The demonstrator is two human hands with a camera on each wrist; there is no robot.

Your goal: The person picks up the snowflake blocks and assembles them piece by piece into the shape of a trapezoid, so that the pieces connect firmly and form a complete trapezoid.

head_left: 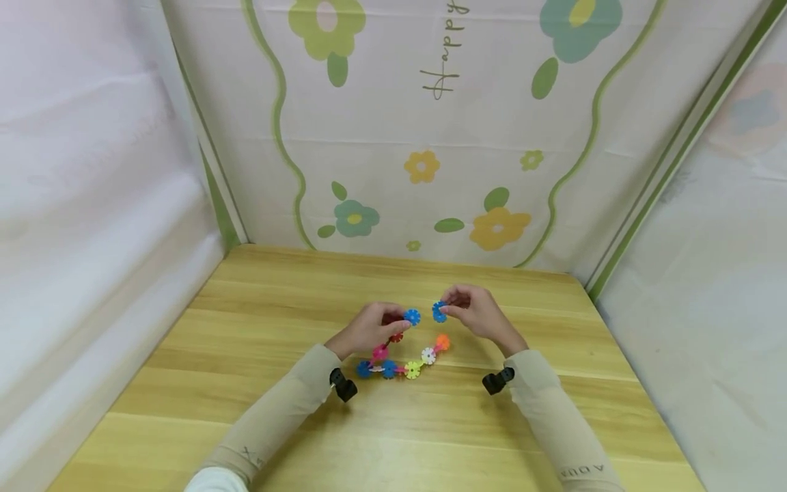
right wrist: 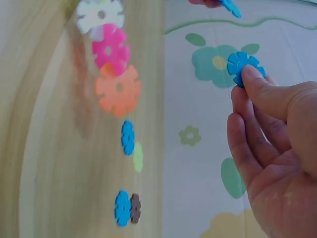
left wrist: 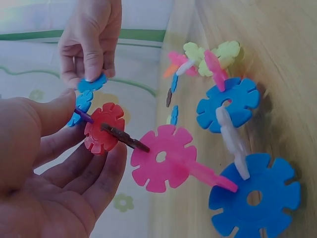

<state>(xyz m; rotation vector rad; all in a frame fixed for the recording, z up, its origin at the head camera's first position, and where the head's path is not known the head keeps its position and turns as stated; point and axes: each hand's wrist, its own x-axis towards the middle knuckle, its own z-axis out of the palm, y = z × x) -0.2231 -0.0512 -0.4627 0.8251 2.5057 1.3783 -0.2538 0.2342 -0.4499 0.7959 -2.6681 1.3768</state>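
A chain of slotted plastic flower discs runs from my left hand (head_left: 369, 329) onto the table. It includes a pink disc (left wrist: 161, 158), a yellow-green disc (head_left: 412, 370), a white disc (head_left: 428, 355) and an orange disc (head_left: 443, 342) at the far end. My left hand pinches the raised end near a purple disc (left wrist: 83, 115); a red disc (left wrist: 104, 128) hangs beside the fingers and a blue disc (head_left: 412, 317) sticks out beyond them. Between thumb and fingertips, my right hand (head_left: 481, 313) holds another blue disc (right wrist: 240, 67). The two blue discs are apart in the head view.
Loose discs lie on the wooden table (head_left: 399, 437) beyond the orange end: a blue disc (right wrist: 128, 137), a yellow-green disc (right wrist: 138, 157), another blue disc (right wrist: 122, 208) and a brown disc (right wrist: 135, 208). A flower-printed cloth (head_left: 369, 123) stands behind the table, with pale cloth at both sides.
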